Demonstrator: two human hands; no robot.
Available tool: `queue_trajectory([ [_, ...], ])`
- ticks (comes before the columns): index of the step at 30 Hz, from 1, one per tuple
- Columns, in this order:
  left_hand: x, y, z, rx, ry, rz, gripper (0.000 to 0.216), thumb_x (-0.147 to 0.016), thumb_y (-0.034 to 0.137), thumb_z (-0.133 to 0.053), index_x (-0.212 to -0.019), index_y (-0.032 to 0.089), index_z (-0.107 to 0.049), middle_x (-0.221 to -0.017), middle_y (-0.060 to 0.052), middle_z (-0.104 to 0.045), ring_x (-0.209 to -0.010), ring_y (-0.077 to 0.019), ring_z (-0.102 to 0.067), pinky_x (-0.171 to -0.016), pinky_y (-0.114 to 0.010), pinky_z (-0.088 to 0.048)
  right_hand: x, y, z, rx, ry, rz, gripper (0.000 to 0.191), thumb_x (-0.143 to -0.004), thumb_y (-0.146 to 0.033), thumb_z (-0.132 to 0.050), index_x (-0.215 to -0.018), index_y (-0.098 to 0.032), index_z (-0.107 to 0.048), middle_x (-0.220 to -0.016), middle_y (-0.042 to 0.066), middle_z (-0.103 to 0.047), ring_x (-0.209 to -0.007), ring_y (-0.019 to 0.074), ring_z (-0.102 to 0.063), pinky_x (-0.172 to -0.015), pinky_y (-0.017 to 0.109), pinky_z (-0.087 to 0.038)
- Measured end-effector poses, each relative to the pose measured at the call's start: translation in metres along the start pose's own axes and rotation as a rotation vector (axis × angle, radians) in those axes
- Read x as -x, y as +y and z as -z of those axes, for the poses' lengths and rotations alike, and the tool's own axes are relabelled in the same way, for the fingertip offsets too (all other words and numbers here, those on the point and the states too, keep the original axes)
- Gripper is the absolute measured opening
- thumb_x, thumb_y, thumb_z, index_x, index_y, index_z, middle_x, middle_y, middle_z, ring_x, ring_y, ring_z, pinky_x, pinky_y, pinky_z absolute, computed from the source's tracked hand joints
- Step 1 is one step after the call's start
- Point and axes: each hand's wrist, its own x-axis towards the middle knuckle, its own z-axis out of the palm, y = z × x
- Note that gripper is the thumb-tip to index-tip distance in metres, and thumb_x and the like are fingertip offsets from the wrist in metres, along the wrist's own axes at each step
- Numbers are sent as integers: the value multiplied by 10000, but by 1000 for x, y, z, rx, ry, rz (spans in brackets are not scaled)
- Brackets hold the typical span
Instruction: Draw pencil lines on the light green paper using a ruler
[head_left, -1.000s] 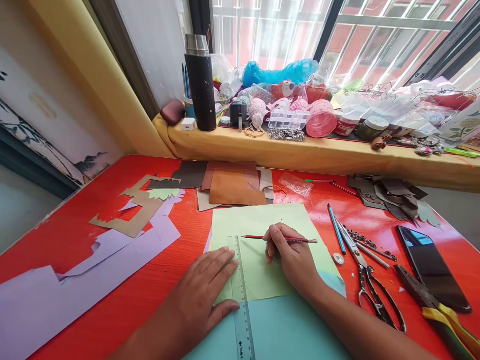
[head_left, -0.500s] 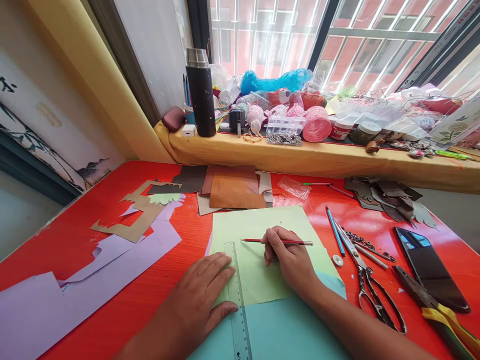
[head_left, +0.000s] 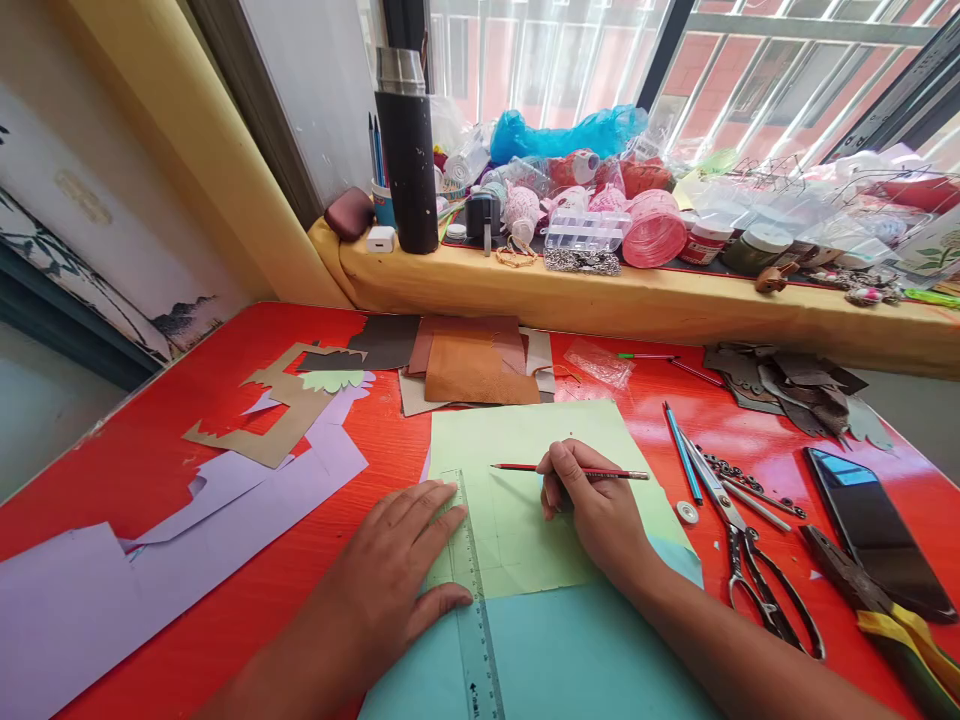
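Observation:
My left hand (head_left: 409, 560) lies flat with its fingers stretched out, its fingertips and thumb resting on a clear plastic ruler (head_left: 484, 655). The ruler runs lengthwise over a light green sheet (head_left: 517, 430) and the blue-green sheet (head_left: 577, 650) under it. Between the fingers and thumb of my right hand (head_left: 589, 490) is a red-and-black pencil (head_left: 517, 467). The pencil is held nearly level, its tip pointing left above the green sheet, to the right of the ruler's far end. Faint pencil lines show on the green paper.
To the right lie scissors (head_left: 739, 535), a blue pen (head_left: 681, 450), pliers (head_left: 862, 590) and a phone (head_left: 877, 530). Purple paper (head_left: 247, 540) and a brown cut-out (head_left: 262, 437) cover the left. Leather pieces (head_left: 472, 375) lie behind. A black flask (head_left: 409, 170) stands on the cluttered sill.
The ruler and my left hand have shifted slightly left across the green sheet. My right hand still holds the pencil in much the same pose. The camera view has tilted a little.

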Motion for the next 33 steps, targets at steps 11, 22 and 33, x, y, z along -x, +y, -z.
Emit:
queue_trajectory([
  [11, 11, -21, 11, 3, -52, -4, 567, -1017, 514, -765, -1525, 301, -629, -1616, -80, -633, -1416, -330, -647, -1160, -475, -566, 0, -1, 0, -12, -17, -8, 569, -1039, -741, -625, -795, -230, -687, -576, -18, -617, -525, 179, -587, -574, 315, -456],
  [22, 12, -19, 9, 23, -58, 15, 613, -1040, 516, -734, -1592, 302, -575, -1641, -90, -613, -1454, -326, -634, -1193, -472, -554, 2, -2, 0, 32, -16, -2, 576, -1050, -744, -602, -786, -238, -686, -570, -12, -621, -536, 187, -585, -582, 322, -476],
  [33, 15, -20, 16, 8, -58, -14, 634, -1049, 514, -722, -1626, 314, -550, -1699, -72, -554, -1457, -312, -639, -1179, -448, -573, 1, -1, 0, 30, -23, 8, 575, -1051, -739, -606, -789, -234, -691, -574, -14, -616, -527, 184, -587, -586, 325, -469],
])
